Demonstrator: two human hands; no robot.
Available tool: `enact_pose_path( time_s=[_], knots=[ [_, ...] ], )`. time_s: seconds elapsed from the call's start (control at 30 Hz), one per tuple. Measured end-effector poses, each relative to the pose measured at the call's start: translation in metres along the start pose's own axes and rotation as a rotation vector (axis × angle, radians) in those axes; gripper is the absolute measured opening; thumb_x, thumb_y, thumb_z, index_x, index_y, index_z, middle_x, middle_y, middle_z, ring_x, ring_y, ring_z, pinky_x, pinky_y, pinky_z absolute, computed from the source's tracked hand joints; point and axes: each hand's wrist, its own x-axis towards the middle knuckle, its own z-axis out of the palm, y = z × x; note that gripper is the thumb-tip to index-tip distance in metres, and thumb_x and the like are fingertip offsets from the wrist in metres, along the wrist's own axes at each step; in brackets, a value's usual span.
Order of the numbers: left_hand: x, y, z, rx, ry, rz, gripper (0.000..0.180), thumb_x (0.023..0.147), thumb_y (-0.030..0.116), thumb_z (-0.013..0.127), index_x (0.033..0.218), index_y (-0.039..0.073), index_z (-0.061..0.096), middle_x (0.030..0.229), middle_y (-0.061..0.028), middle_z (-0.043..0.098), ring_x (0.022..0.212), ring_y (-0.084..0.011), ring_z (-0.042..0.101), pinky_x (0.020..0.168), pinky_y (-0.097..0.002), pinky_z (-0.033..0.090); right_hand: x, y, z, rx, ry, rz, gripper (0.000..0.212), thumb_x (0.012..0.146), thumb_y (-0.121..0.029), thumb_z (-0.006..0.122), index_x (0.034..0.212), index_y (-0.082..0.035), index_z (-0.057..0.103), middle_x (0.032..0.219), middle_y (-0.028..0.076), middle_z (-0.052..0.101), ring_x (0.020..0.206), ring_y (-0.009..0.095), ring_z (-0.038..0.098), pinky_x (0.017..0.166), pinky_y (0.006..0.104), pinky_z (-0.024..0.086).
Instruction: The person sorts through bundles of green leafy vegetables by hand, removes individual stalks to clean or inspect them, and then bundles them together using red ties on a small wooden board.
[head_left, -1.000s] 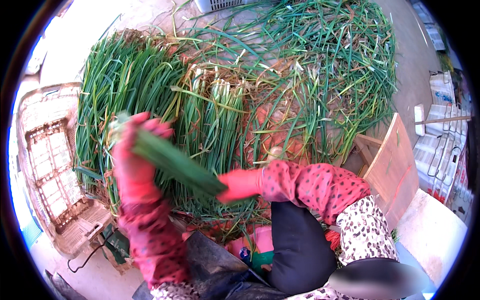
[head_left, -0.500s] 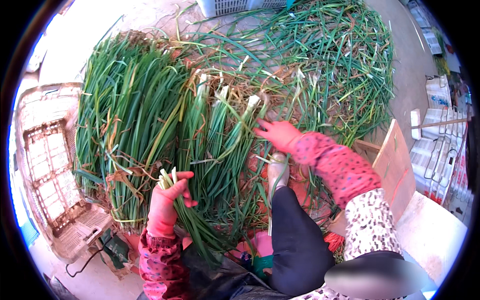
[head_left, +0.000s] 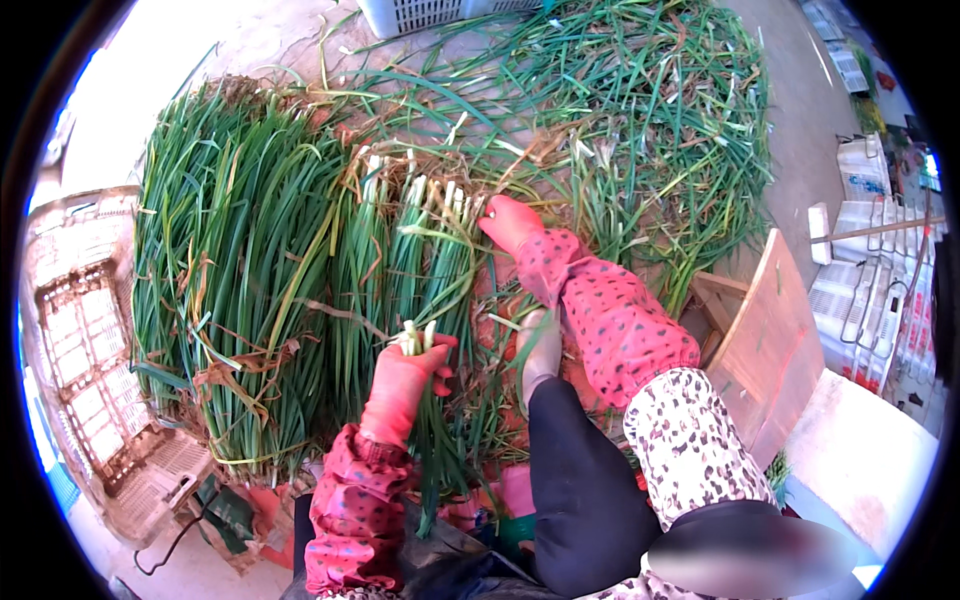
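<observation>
My left hand (head_left: 400,385), in a pink glove, is closed round a small bunch of chives (head_left: 432,440). The white stem ends stick up above the thumb and the green leaves hang down toward my lap. In front of me, more chives (head_left: 415,240) lie in a row with their white ends pointing away. My right hand (head_left: 512,225), also gloved in pink, reaches to the right end of this row. Its fingers are pinched together at the stem ends, partly hiding what they grip. A large stack of chives (head_left: 250,250) lies to the left.
A dirty plastic crate (head_left: 110,400) stands at the far left. Loose leaves (head_left: 650,120) cover the floor at the far right. A pale crate (head_left: 440,14) stands at the back, and a wooden board (head_left: 765,340) leans near my right arm. My foot (head_left: 542,355) is beside the row.
My left hand has moved right with its bunch, now in front of the row. My right hand has shifted left, and its spread fingers have closed at the stem ends.
</observation>
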Motion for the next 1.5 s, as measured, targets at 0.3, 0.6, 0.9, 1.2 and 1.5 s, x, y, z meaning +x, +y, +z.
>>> enact_pose_path(
  time_s=[0.3, 0.6, 0.9, 1.2, 1.5],
  knots=[
    [0.061, -0.023, -0.020, 0.139, 0.009, -0.033, 0.041, 0.083, 0.006, 0.060, 0.124, 0.003, 0.054, 0.094, -0.0098, 0.066, 0.062, -0.0164, 0.063, 0.041, -0.0270, 0.048, -0.025, 0.012, -0.128, 0.580, -0.155, -0.108, 0.018, 0.085, -0.019, 0.060, 0.091, -0.003, 0.064, 0.077, 0.005, 0.064, 0.053, 0.009, 0.056, 0.046, 0.0261, 0.048],
    [0.106, -0.069, -0.021, -0.036, 0.085, 0.073, 0.033, 0.083, 0.001, 0.058, 0.117, 0.002, 0.058, 0.104, -0.0079, 0.063, 0.083, -0.0191, 0.065, 0.042, -0.0273, 0.049, 0.007, -0.001, -0.066, -0.124, 0.148, -0.446, 0.035, 0.092, -0.019, 0.041, 0.123, -0.019, 0.057, 0.109, 0.016, 0.063, 0.101, 0.033, 0.060, 0.085, 0.0403, 0.048],
    [0.117, -0.084, -0.024, -0.117, 0.138, 0.049, 0.026, 0.084, 0.004, 0.059, 0.110, 0.005, 0.061, 0.093, -0.0062, 0.065, 0.071, -0.0150, 0.064, 0.042, -0.0254, 0.046, 0.058, -0.014, -0.025, -0.274, -0.114, -0.338, 0.042, 0.086, -0.011, 0.045, 0.123, -0.027, 0.057, 0.117, 0.011, 0.061, 0.106, 0.028, 0.060, 0.088, 0.0386, 0.048],
    [0.074, -0.067, -0.030, -0.265, 0.198, 0.179, 0.021, 0.086, 0.011, 0.060, 0.103, -0.001, 0.063, 0.074, -0.0078, 0.064, 0.053, -0.0155, 0.058, 0.047, -0.0285, 0.048, 0.058, -0.074, -0.058, -0.324, 0.073, -0.455, 0.057, 0.078, -0.026, 0.063, 0.131, -0.012, 0.047, 0.124, 0.017, 0.055, 0.117, 0.033, 0.051, 0.096, 0.0401, 0.043],
    [0.113, -0.085, -0.054, -0.455, 0.451, 0.161, 0.013, 0.087, 0.013, 0.062, 0.088, 0.000, 0.060, 0.066, -0.0100, 0.062, 0.041, -0.0168, 0.052, 0.037, -0.0296, 0.044, 0.095, -0.093, 0.021, -0.192, 0.059, -0.069, 0.031, 0.077, -0.021, 0.058, 0.103, -0.006, 0.064, 0.102, 0.021, 0.064, 0.099, 0.038, 0.061, 0.086, 0.0462, 0.049]
  ],
)
